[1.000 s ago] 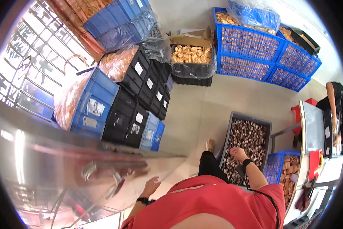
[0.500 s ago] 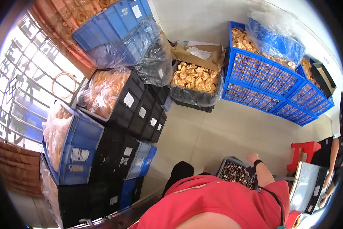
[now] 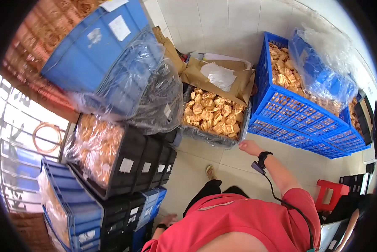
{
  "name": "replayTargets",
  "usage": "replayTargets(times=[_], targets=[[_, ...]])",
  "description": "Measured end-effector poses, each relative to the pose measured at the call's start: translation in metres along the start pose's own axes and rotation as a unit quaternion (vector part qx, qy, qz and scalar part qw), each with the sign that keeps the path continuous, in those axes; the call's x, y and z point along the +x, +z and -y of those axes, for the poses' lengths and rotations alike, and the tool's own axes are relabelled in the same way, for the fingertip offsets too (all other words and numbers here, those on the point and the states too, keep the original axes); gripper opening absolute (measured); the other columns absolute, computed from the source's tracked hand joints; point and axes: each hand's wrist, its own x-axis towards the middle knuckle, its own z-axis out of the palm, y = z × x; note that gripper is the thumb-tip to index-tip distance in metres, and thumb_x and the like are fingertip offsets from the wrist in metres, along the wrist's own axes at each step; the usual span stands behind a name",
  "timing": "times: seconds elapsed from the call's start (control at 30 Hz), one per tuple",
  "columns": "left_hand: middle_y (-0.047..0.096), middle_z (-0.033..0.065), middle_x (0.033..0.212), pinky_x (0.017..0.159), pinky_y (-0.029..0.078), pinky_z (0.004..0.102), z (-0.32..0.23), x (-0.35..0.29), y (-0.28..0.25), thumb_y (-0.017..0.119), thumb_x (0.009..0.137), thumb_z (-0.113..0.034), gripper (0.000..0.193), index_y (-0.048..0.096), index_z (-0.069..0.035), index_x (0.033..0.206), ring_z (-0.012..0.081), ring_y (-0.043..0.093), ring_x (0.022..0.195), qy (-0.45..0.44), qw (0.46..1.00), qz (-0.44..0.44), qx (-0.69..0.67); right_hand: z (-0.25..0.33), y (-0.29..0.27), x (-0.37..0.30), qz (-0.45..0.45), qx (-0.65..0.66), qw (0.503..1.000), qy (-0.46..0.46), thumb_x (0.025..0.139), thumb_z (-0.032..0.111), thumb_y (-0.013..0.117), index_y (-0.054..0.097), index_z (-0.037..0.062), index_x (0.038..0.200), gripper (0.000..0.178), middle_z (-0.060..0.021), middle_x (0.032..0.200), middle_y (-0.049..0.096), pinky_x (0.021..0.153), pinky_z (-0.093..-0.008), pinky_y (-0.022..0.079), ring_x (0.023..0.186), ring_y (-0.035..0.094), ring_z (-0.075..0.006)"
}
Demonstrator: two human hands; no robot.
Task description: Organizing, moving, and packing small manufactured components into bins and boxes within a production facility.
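My right hand [image 3: 250,147], with a black band on its wrist, reaches forward by the near right corner of a black bin [image 3: 222,143] lined with clear plastic. Its fingers look curled in, and nothing shows in them. Gold-coloured blocky pieces [image 3: 213,113] fill that bin. Low on the left, my left hand [image 3: 168,220] hangs beside the stacked bins with its fingers apart and nothing in them; my red shirt partly covers that arm. A dark cable with a small black connector [image 3: 258,167] runs along my right arm.
Black bins [image 3: 134,168] and blue bins [image 3: 87,210] are stacked on the left, some bagged. Blue mesh crates [image 3: 297,109] with gold pieces stand at the right wall. Brown cardboard [image 3: 238,90] leans behind the gold pieces. A red stool [image 3: 329,195] is at right.
My view has moved forward, nearer the gold pieces. My right hand has left the grey bin of dark and pale pieces, now out of sight, and reaches farther ahead. My left hand has come into view.
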Motion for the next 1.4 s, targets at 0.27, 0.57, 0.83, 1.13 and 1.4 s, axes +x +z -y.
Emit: replayTargets(times=[0.27,0.57,0.83,1.13,1.4], targets=[[0.056,0.0006,0.096,0.064,0.04,0.0271,-0.247,-0.137,0.091,0.053,0.082,-0.023,0.038,0.047,-0.008,0.116,0.0123,0.054,0.086,0.35,0.924,-0.132,-0.073,-0.005,-0.085,0.206,-0.068,0.097,0.993,-0.016,0.077,0.021,0.057,0.062,0.0026,0.092,0.025,-0.0151,0.083,0.063,0.069,-0.0322,0.046,0.076,0.061,-0.0247],[0.059,0.0063,0.079,0.053,0.043,0.0246,-0.15,-0.102,0.211,0.053,0.082,-0.022,0.028,0.056,-0.005,0.104,0.0116,0.056,0.068,0.028,0.968,-0.239,-0.073,-0.016,-0.1,0.49,-0.098,-0.196,0.974,-0.056,0.068,0.023,0.064,0.038,0.0073,0.123,0.063,-0.0132,0.128,0.037,0.091,-0.0404,0.035,0.116,0.038,-0.0282],[0.06,0.0077,0.085,0.064,0.046,0.0307,-0.258,-0.156,0.312,0.051,0.084,-0.024,0.035,0.048,-0.006,0.115,0.0147,0.056,0.076,0.019,0.975,-0.171,-0.142,-0.018,-0.059,0.557,0.004,-0.281,0.959,-0.046,0.069,0.027,0.066,0.025,0.013,0.132,0.077,-0.0099,0.138,0.022,0.091,-0.0495,0.034,0.125,0.022,-0.0346],[0.06,0.0064,0.089,0.066,0.045,0.0233,-0.253,-0.134,0.326,0.057,0.082,-0.019,0.035,0.052,-0.005,0.113,0.0116,0.056,0.08,0.048,0.972,-0.176,-0.145,-0.076,-0.156,0.576,0.063,0.146,0.987,-0.036,0.073,0.02,0.058,0.057,0.0029,0.101,0.033,-0.0127,0.08,0.062,0.068,-0.0316,0.045,0.072,0.059,-0.0224],[0.049,0.0097,0.116,0.093,0.036,0.0284,-0.577,-0.12,0.314,0.058,0.081,-0.011,0.046,0.041,-0.002,0.123,0.0155,0.044,0.111,0.417,0.902,-0.108,0.04,-0.131,-0.239,0.567,0.105,0.272,0.956,0.024,0.072,0.028,0.061,0.056,-0.003,0.1,0.042,-0.0121,0.086,0.062,0.071,-0.0288,0.043,0.078,0.056,-0.0177]])
